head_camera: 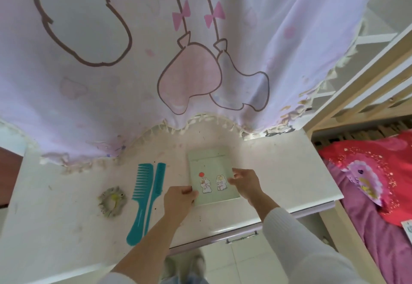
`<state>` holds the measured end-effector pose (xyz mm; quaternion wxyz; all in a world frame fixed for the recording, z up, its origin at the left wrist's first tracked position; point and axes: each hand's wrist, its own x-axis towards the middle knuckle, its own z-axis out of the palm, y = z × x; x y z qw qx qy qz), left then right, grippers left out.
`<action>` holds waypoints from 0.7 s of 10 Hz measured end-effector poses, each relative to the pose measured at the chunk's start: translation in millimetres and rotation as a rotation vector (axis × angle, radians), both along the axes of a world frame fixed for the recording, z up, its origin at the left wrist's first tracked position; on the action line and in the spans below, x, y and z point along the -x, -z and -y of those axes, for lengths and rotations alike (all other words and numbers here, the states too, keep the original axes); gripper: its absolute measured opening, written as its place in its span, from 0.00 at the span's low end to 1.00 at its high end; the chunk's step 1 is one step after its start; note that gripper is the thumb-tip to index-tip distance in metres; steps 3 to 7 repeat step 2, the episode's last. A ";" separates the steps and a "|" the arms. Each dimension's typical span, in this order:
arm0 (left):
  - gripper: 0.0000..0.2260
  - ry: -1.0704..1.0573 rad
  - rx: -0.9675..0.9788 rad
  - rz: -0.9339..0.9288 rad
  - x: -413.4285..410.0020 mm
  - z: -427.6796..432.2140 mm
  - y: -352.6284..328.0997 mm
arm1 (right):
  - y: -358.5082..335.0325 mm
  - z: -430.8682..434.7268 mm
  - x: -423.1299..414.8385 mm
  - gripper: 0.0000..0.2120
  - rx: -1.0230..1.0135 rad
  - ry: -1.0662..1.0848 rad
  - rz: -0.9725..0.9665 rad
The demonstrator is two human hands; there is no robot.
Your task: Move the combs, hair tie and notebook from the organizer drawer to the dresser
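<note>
A pale green notebook (211, 168) with two cartoon rabbits lies flat on the white dresser top (278, 172). My left hand (178, 201) grips its near left corner, thumb on the cover. My right hand (245, 183) touches its right edge with the fingers slightly spread. Two teal combs lie side by side to the left: a wide-tooth comb (139, 197) and a thinner fine-tooth comb (156, 188). Further left rests a greenish hair tie (112, 201). The organizer drawer is not in view.
A lilac cartoon-print curtain (156, 72) with a tasselled hem hangs over the dresser's back. A dresser drawer with a metal handle (242, 237) sits below the front edge. A wooden bed frame (367, 78) with red and pink bedding (379, 183) stands at the right.
</note>
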<state>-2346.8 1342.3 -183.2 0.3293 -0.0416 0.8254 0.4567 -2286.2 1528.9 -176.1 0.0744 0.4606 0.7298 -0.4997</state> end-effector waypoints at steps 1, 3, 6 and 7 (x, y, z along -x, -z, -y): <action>0.06 0.048 0.027 -0.002 2.5 1.6 1.1 | 6.2 3.5 0.3 0.19 -0.045 0.002 0.014; 0.10 0.087 0.083 -0.013 8.9 3.7 2.4 | 10.3 11.4 1.4 0.15 -0.137 0.018 0.008; 0.10 0.087 0.083 -0.013 8.9 3.7 2.4 | 10.3 11.4 1.4 0.15 -0.137 0.018 0.008; 0.10 0.087 0.083 -0.013 8.9 3.7 2.4 | 10.3 11.4 1.4 0.15 -0.137 0.018 0.008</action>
